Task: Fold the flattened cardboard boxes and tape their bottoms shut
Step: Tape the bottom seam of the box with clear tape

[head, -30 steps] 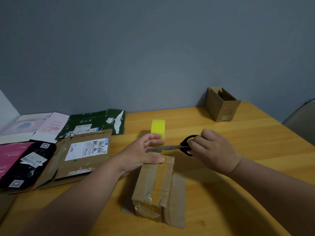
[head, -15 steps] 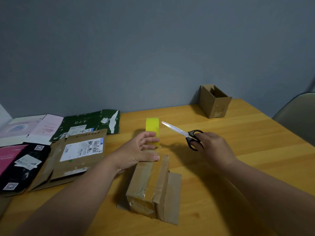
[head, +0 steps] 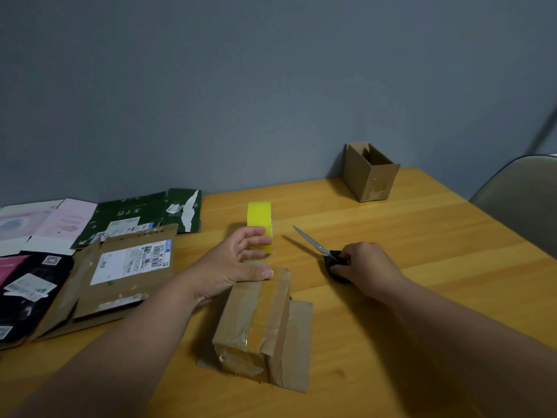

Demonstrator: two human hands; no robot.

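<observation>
At the fingertips of my left hand [head: 232, 260], the thumb lay along the far top edge of the small brown cardboard box with tape across its upturned bottom [head: 256, 324], while the other fingers stayed straight and spread toward the roll of yellow packing tape [head: 259, 220] standing just beyond; whether they touched the roll, I could not tell. My right hand [head: 361, 267] had its fingers curled round the black handles of the steel scissors [head: 322, 253], blades closed and pointing away to the left.

A second earlier those blades had been up at the tape by my left fingers; half a second ago they were lifted clear, and now I had lowered them close to the wooden table [head: 422, 236], well right of the box. I judged the cut finished and the strip ready for smoothing down.

Further out, one folded brown carton [head: 369, 173] stood open by the wall, and flattened boxes [head: 126, 267] waited in a pile on the left.
</observation>
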